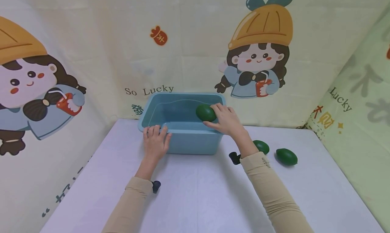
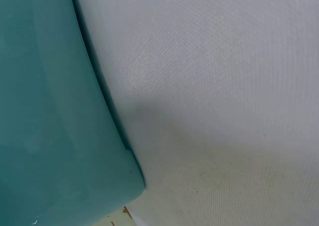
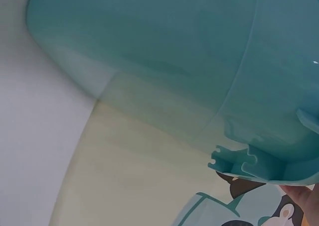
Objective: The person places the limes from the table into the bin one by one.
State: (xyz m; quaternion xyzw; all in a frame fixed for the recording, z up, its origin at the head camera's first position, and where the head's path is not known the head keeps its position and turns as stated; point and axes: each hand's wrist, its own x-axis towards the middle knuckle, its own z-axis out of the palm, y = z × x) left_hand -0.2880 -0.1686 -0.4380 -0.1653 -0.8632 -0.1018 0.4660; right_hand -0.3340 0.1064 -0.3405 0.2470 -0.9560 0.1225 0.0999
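Your right hand (image 1: 228, 120) holds a dark green avocado (image 1: 206, 112) over the right side of the blue tub (image 1: 182, 138). The fingers are curled around the fruit, so the grip is pinching it, and the fruit is above the inside of the tub, close to the right wall. Your left hand (image 1: 155, 140) rests on the near left rim of the tub; its fingers lie fairly straight over the edge, not closed on anything.

Two more avocados (image 1: 262, 146) (image 1: 286, 156) lie on the white counter (image 1: 198, 192), to the right of the tub and just beside your right forearm.

I think there are some risks here. The fruit is smooth and rounded, and you hold it mostly from one side, so it could slip out and fall on the rim instead of inside. If it hits the rim, it may bounce out on the counter. Your right sleeve is very near to the closer avocado; a careless move of the arm backward could push it and make it roll toward the counter edge. The tub looks light, so if the left hand lifts away, a knock could make the tub slide.
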